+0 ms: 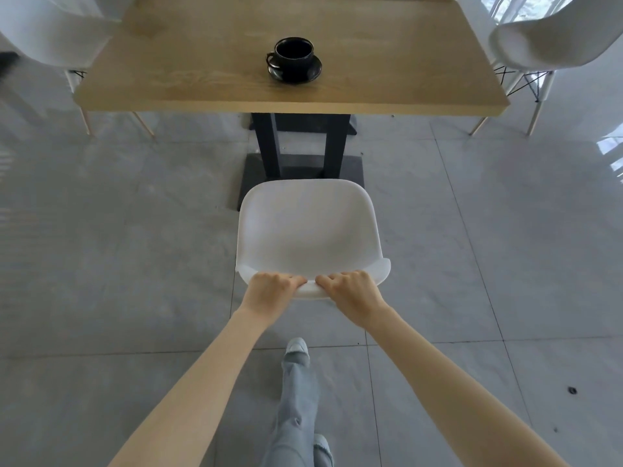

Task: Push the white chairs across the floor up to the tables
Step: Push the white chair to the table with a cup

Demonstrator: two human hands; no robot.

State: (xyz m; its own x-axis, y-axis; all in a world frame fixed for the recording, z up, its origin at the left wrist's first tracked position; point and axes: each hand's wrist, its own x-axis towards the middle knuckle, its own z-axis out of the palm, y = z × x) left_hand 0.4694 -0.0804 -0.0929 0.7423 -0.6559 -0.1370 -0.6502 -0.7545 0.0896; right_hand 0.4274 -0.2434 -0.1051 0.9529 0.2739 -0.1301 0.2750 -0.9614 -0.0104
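Before the wooden table [215, 45], both hands — left hand [271, 288], right hand [350, 293] — clasp the white chair [308, 227] backrest.

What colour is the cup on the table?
Black, on a matching black saucer; cup seen in the head view.

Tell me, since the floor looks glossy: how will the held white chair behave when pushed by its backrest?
The white chair looks like a thin plastic shell, so probably light. On the glossy tiled floor it should slide easily. Both hands grip high on the backrest, so it may tip forward if its legs catch.
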